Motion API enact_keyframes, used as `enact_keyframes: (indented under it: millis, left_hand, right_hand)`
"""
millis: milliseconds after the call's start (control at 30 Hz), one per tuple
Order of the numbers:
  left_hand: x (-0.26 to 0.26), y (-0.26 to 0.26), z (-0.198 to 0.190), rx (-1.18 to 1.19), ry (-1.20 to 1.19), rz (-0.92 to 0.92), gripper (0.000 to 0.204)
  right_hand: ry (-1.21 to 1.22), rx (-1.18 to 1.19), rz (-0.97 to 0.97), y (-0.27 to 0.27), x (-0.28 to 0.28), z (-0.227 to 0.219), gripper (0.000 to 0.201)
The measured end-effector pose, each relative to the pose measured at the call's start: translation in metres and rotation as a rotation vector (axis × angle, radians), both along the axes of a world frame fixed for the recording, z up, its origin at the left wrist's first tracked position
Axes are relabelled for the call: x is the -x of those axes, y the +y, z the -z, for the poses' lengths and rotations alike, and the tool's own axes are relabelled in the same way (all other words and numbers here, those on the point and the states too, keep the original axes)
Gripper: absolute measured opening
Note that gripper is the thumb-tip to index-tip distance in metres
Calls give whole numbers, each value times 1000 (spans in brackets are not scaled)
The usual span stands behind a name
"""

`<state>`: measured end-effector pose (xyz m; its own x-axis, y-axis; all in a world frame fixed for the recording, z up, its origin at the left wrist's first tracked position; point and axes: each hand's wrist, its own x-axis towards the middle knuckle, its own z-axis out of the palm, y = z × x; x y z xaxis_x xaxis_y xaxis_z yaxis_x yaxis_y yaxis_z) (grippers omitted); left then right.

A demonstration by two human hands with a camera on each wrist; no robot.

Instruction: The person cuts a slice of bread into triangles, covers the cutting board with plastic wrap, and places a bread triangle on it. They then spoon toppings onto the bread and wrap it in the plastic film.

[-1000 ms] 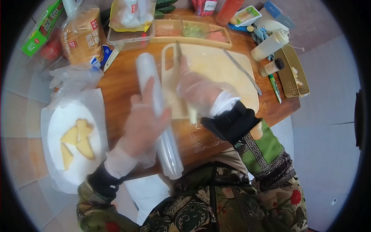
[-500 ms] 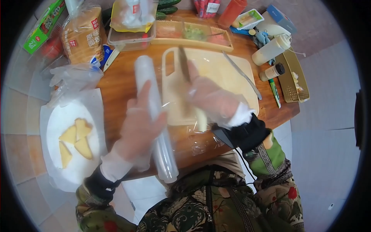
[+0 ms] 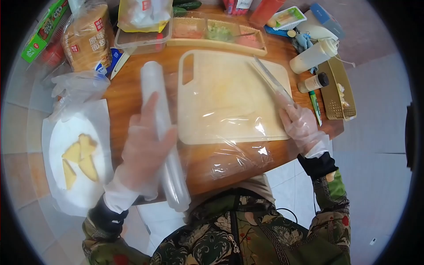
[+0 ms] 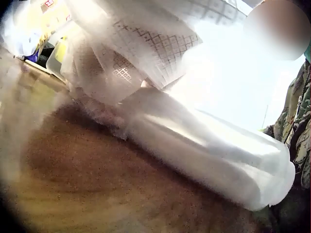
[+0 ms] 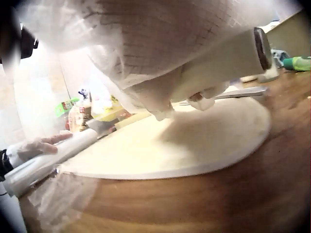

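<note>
My gloved left hand rests on a roll of plastic wrap, its index finger straight along the roll and the thumb across it. In the left wrist view the roll lies on the wood beneath the glove. A sheet of clear film spreads from the roll over the front edge of the cutting board. At the board's right edge my gloved right hand grips a knife by its pale handle. Beside its blade another knife lies on the board.
Yellow triangular slices lie on white paper at left. Bagged bread, a lidded tub and a divided tray line the back. A squeeze bottle, a shaker and a basket stand at right.
My right hand has moved from the board's left-middle to its right edge with the knife, beside the other knife. The left hand stays on the roll.
</note>
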<state>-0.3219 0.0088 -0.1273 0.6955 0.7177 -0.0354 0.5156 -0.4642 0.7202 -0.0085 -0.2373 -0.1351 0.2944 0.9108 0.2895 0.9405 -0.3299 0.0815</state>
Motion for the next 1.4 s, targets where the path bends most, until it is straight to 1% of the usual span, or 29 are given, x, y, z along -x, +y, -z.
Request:
enact_keyframes:
  millis: [67,133,200,300,333,400,500,533,600,633,700,733,767,800,833,867,900,933,1000,1033,1100,1133,1200,1233,1267,1300,1333,1367,1400]
  left_hand:
    - [-2,-1,-1,45,23,-3,79]
    - [0,1,9,-113,-11,14,82]
    - [0,0,6,-112,19,11,82]
    - [0,-2,1,-117,61,6,81]
    - [-2,-3,-1,-127,72,3,81]
    - [-3,-6,-3,-117,67,-7,81]
    - [-4,-5,-3,-162,18,22,81]
    - [-5,-6,-6,-159,24,21,81]
    - [-9,-9,-19,14,193,-54,83]
    - [-10,-12,-20,20,205,-52,83]
    - [-14,-18,-24,-476,176,9,77]
    - [-17,-25,-32,-475,181,12,77]
    - [-23,-37,-46,-565,163,72,68]
    - [-30,-48,-55,-653,143,132,59]
    - [-38,-56,-58,-648,143,136,59]
    - [-45,-65,-60,-567,163,342,48]
    - [-53,-73,-62,-483,180,548,38]
    - [-61,-84,-57,-488,176,554,38]
    - [-76,-108,-37,-563,-10,717,27]
    - [-84,-119,-33,-571,-11,715,27]
    - [-101,-138,-28,-469,-30,791,28]
    - [-107,-145,-23,-479,-26,778,28]
    - [-117,-158,-13,-531,87,808,24]
    - [-119,-163,-9,-506,69,766,19]
    - [-118,-172,22,-515,74,760,19]
    - [-115,-185,72,-387,-7,689,16]
    - [-114,-191,98,-260,-86,617,13]
    - [-116,-188,79,-265,-81,616,13]
    - [-119,-183,39,-491,87,686,10]
  right_hand:
    - [34,37,27,-11,-8,-3,60]
    - [64,68,42,-22,-19,-1,58]
    - [37,55,19,-32,-35,2,57]
    - [64,-118,72,-41,-59,7,55]
    - [51,-114,78,-47,-68,8,55]
    - [-44,-16,234,-55,-84,13,53]
    - [-42,-4,211,-60,-100,24,52]
    - [-44,-2,197,-61,-100,26,51]
    - [-22,10,203,-61,-100,27,50]
    - [-8,17,209,-62,-99,27,49]
    - [44,-12,189,-63,-97,27,45]
    - [83,-48,169,-63,-96,24,42]
    - [87,-46,172,-61,-93,17,42]
    - [31,-66,153,-56,-87,5,39]
    - [-26,-85,135,-51,-80,-7,35]
    - [-26,-82,140,-42,-72,-20,35]
    - [65,-166,52,-29,-63,-33,33]
    - [153,-255,-37,-16,-55,-42,30]
    - [191,-301,-117,6,-47,-45,22]
    - [188,-294,-157,17,-47,-44,21]
    - [188,-294,-213,39,-48,-42,21]
    - [155,-299,-250,50,-50,-38,20]
    - [123,-311,-301,72,-55,-31,19]
    - [108,-278,-294,83,-58,-27,17]
    - [93,-246,-284,94,-62,-23,15]
    - [95,-252,-286,105,-64,-20,15]
    - [105,-229,-318,116,-66,-16,11]
    - [114,-206,-350,126,-68,-12,8]
    - [117,-212,-352,136,-71,-4,8]
